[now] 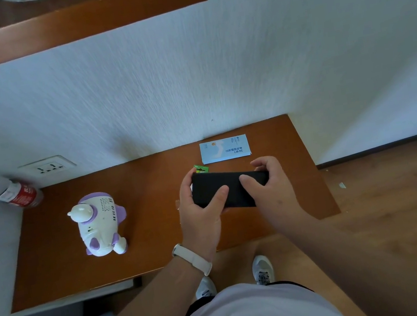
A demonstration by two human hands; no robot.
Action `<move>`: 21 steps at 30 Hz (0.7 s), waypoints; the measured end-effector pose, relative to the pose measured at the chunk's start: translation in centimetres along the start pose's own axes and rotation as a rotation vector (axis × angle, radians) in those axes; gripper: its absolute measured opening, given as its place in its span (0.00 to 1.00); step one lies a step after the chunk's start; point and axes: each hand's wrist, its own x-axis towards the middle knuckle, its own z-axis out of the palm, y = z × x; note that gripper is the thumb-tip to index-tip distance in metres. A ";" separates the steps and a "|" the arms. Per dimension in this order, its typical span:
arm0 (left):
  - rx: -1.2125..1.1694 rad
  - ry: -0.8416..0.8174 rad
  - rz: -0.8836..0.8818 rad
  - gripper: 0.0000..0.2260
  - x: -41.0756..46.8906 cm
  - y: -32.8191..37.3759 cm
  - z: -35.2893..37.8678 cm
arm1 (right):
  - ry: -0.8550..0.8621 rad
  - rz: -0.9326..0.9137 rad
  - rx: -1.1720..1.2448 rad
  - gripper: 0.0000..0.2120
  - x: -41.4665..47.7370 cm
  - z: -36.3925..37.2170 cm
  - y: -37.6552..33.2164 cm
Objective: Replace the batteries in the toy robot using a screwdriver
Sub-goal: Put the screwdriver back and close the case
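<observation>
Toy robot point(99, 224) lies left on the desk point(146, 236), long axis wall-to-me, head toward the wall, grille up. I see left hand point(199, 208) and right hand point(269, 189) each gripping an end of a black case point(229, 186), long axis left-right, right of the robot. Green pack point(201, 169) mostly hidden behind left hand; can't tell what the case holds.
</observation>
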 end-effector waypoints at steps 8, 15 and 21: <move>-0.048 0.010 0.011 0.28 0.3 -0.4 -0.2 | 0.000 -0.066 -0.265 0.12 1.2 1.2 0.3; -0.082 -0.013 -0.099 0.26 2.5 -1.0 -4.0 | -0.285 -0.122 -0.405 0.10 1.6 2.3 0.7; -0.140 0.074 -0.221 0.24 4.1 -2.7 -5.9 | -0.501 -0.022 -0.448 0.08 2.0 3.5 1.9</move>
